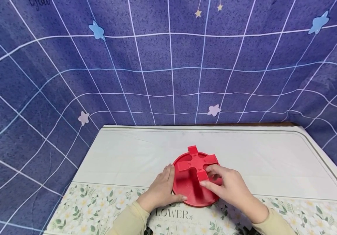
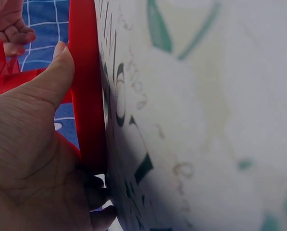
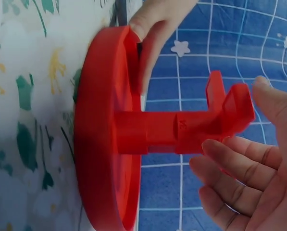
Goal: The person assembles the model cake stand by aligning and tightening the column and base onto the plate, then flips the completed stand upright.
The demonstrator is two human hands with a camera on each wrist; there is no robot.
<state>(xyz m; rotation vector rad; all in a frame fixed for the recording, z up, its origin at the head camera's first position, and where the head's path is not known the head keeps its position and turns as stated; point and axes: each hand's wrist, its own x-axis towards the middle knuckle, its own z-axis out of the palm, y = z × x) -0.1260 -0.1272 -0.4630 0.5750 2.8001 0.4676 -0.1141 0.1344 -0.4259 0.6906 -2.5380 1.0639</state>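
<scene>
A red round base (image 1: 183, 192) with a raised rim lies on the table. A red post (image 3: 157, 132) stands up from its middle, topped by a red four-armed piece (image 1: 197, 162) with small numbers on it. My left hand (image 1: 162, 187) holds the base at its left side, thumb over the front rim and fingers along the outer edge. At the near arm of the four-armed piece, my right hand (image 1: 230, 184) has its thumb at the arm's end and its bent fingers at the side. In the right wrist view its other fingers (image 3: 234, 185) curve loosely beside the post.
A white tablecloth (image 1: 133, 153) with a floral, lettered front band covers the table. Behind and beside it hangs a blue gridded curtain (image 1: 156, 81) with stars. The table's back edge (image 1: 244, 124) runs close to this curtain.
</scene>
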